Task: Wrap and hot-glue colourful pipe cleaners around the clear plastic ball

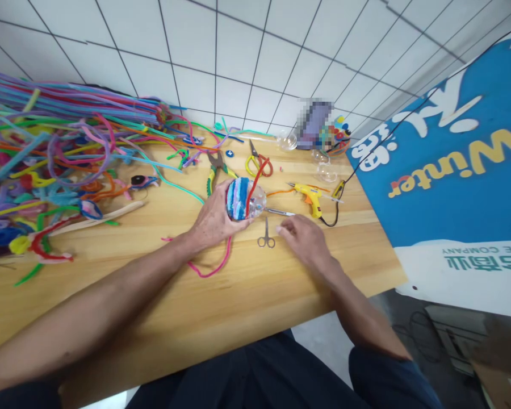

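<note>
My left hand is closed around a clear ball wrapped in blue, white and pink pipe cleaners, with a red pipe cleaner arching over it. A pink pipe cleaner trails on the table under that hand. My right hand rests palm down on the wooden table, fingers loosely curled, holding nothing that I can see. Its fingertips lie just right of small silver scissors. A thin metal tool lies beside the ball.
A big heap of coloured pipe cleaners covers the table's left. Pliers, yellow-handled scissors, a yellow glue gun with black cord, and clear half-spheres lie farther back. A blue banner stands right.
</note>
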The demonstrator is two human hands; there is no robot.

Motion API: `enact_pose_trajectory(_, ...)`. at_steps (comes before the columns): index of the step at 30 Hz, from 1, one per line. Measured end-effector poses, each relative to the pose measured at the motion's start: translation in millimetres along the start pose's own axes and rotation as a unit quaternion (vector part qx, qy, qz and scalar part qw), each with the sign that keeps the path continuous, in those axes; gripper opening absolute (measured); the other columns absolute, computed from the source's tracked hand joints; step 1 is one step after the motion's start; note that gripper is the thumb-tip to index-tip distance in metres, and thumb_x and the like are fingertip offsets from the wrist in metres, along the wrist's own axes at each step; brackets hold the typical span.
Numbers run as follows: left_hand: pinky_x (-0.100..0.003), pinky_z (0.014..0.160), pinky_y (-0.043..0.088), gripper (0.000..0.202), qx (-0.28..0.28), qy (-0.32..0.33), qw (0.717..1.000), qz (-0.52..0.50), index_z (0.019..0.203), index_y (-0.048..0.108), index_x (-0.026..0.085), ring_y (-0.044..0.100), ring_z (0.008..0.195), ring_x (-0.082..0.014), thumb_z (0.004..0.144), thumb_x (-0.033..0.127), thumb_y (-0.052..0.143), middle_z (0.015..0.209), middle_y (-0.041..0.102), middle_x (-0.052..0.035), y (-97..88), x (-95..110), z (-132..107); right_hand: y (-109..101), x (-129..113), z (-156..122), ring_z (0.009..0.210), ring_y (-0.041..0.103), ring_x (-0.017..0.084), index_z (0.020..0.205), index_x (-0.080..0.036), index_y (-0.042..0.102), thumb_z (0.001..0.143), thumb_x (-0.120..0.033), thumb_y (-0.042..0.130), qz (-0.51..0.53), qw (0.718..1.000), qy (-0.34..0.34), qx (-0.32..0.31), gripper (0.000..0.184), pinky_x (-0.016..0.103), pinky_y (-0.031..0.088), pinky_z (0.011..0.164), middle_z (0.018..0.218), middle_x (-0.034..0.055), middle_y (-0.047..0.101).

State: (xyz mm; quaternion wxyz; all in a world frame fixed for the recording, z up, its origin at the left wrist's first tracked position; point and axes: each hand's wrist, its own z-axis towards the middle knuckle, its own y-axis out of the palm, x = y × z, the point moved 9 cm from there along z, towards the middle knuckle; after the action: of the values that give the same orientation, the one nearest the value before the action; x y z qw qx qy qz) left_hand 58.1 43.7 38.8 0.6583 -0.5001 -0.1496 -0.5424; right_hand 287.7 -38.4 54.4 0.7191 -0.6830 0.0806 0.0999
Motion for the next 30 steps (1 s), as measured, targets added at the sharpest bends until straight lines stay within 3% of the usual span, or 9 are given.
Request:
enact_pose_trajectory(3, -0.059, 0.119, 0.058, 0.096, -0.007, 0.001, 1.000, 0.004, 0.154, 0.042, 0.027, 0.067, 0.141, -0.0393, 0.077, 0.045, 0.097, 0.151, 0.064, -0.0169, 0.3, 1.6, 0.7, 20.2, -26.4, 3.7, 0.091, 0.074, 0.026, 0.092, -0.023, 0.072, 0.100, -0.042, 0.076, -0.023, 0.998, 0.022, -0.052, 0.021, 0.036, 0.051, 0.081, 0.096, 0.0084, 0.081)
enact_pose_trajectory(7, -0.059, 0.120, 0.058, 0.097, -0.020, -0.009, 1.000, 0.003, 0.154, 0.043, 0.027, 0.067, 0.142, -0.0399, 0.075, 0.045, 0.096, 0.152, 0.064, -0.0167, 0.5, 1.9, 1.5, 27.6, -41.0, 8.5, 0.094, 0.074, 0.027, 0.090, -0.023, 0.069, 0.101, -0.027, 0.068, -0.050, 0.994, 0.022, -0.096, 0.012, 0.036, 0.050, 0.081, 0.100, 0.0110, 0.081)
enact_pose_trajectory(11, -0.058, 0.119, 0.058, 0.095, -0.028, -0.015, 0.999, 0.001, 0.153, 0.045, 0.025, 0.068, 0.141, -0.0400, 0.074, 0.043, 0.095, 0.151, 0.065, -0.0165, 0.8, 1.6, 2.1, 23.3, -35.9, 6.2, 0.092, 0.075, 0.028, 0.084, -0.023, 0.063, 0.096, -0.018, 0.064, -0.056, 0.992, 0.009, -0.110, 0.014, 0.038, 0.051, 0.082, 0.097, 0.0132, 0.081)
enact_pose_trajectory(14, -0.057, 0.118, 0.059, 0.097, -0.030, -0.011, 0.999, 0.005, 0.153, 0.046, 0.024, 0.069, 0.138, -0.0398, 0.072, 0.041, 0.097, 0.149, 0.066, -0.0169, 1.4, 2.0, 1.9, 15.7, -20.0, 3.6, 0.082, 0.075, 0.025, 0.091, -0.025, 0.062, 0.097, -0.019, 0.059, 0.051, 0.994, 0.015, -0.096, 0.009, 0.035, 0.054, 0.076, 0.088, 0.0068, 0.079)
enact_pose_trajectory(17, -0.054, 0.115, 0.061, 0.096, -0.033, -0.011, 0.999, 0.014, 0.152, 0.046, 0.023, 0.071, 0.134, -0.0380, 0.073, 0.043, 0.096, 0.145, 0.068, -0.0157, 1.9, 2.2, 1.6, 1.0, -9.6, 3.3, 0.076, 0.076, 0.021, 0.104, -0.026, 0.064, 0.101, -0.024, 0.056, 0.223, 0.973, -0.009, -0.051, 0.008, 0.032, 0.058, 0.074, 0.083, 0.0001, 0.079)
enact_pose_trajectory(19, -0.052, 0.114, 0.061, 0.094, -0.041, -0.015, 0.999, 0.023, 0.153, 0.047, 0.023, 0.072, 0.133, -0.0370, 0.075, 0.044, 0.095, 0.145, 0.068, -0.0150, 2.7, 1.9, 1.4, -14.8, -10.3, 4.1, 0.077, 0.078, 0.020, 0.112, -0.026, 0.067, 0.103, -0.028, 0.059, 0.264, 0.963, -0.045, 0.014, 0.012, 0.032, 0.060, 0.074, 0.083, -0.0003, 0.080)
enact_pose_trajectory(22, -0.052, 0.115, 0.061, 0.096, -0.050, -0.011, 0.998, 0.035, 0.154, 0.046, 0.022, 0.071, 0.135, -0.0373, 0.074, 0.044, 0.095, 0.148, 0.067, -0.0154, 3.9, 1.9, 0.6, -34.6, -29.8, 3.6, 0.080, 0.080, 0.020, 0.108, -0.026, 0.073, 0.105, -0.029, 0.064, 0.214, 0.960, -0.136, 0.115, 0.010, 0.031, 0.061, 0.075, 0.088, 0.0027, 0.083)
enact_pose_trajectory(25, -0.051, 0.117, 0.059, 0.098, -0.051, -0.005, 0.998, 0.044, 0.156, 0.045, 0.022, 0.069, 0.137, -0.0371, 0.075, 0.044, 0.095, 0.150, 0.066, -0.0152, 4.6, 0.8, -0.8, -40.5, -53.2, 3.7, 0.078, 0.079, 0.019, 0.101, -0.026, 0.074, 0.105, -0.024, 0.065, 0.149, 0.947, -0.213, 0.189, 0.009, 0.031, 0.061, 0.074, 0.088, 0.0035, 0.083)
enact_pose_trajectory(30, -0.051, 0.114, 0.060, 0.097, -0.045, -0.003, 0.998, 0.049, 0.154, 0.044, 0.021, 0.070, 0.135, -0.0369, 0.075, 0.047, 0.094, 0.148, 0.066, -0.0158, 4.5, 0.0, -2.0, -29.7, -63.1, 11.3, 0.073, 0.074, 0.018, 0.100, -0.025, 0.072, 0.107, -0.024, 0.062, 0.111, 0.946, -0.226, 0.203, 0.012, 0.029, 0.056, 0.068, 0.083, 0.0029, 0.079)
